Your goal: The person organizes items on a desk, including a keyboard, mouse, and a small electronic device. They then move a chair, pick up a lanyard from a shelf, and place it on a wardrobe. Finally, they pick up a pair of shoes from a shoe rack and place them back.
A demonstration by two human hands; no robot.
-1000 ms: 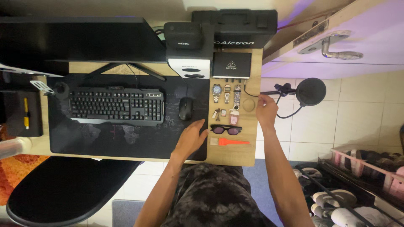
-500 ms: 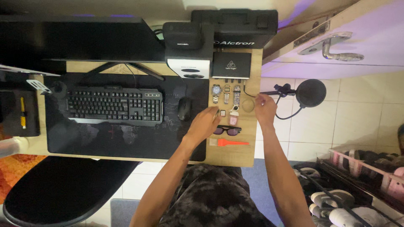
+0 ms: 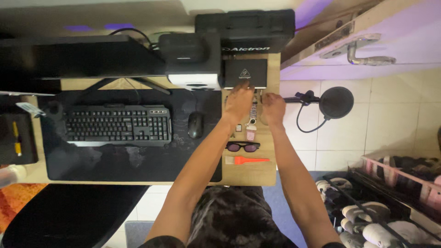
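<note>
We take the small black audio box (image 3: pixel 245 72) at the back of the wooden surface (image 3: pixel 257 172) as landmark. Our left hand (image 3: pixel 238 102) lies just in front of the box, fingers spread flat and stretched toward its front edge, covering the small items there; grip on anything cannot be told. Our right hand (image 3: pixel 274 107) is just right of the left hand, also in front of the box, fingers curled down on the surface; whether it pinches something we cannot tell. A pink keyring tag (image 3: pixel 251 133) sits in front of the box, just below the left hand. Dark sunglasses (image 3: pixel 243 146) lie further toward us from the box, and an orange brush (image 3: pixel 245 160) nearer still. Mouse (image 3: pixel 195 124) is left of the box on the black desk mat (image 3: pixel 128 160), keyboard (image 3: pixel 117 125) further left. Round pop filter (image 3: pixel 336 102) hangs right of the box, off the surface. A black case (image 3: pixel 245 28) is behind the box.
</note>
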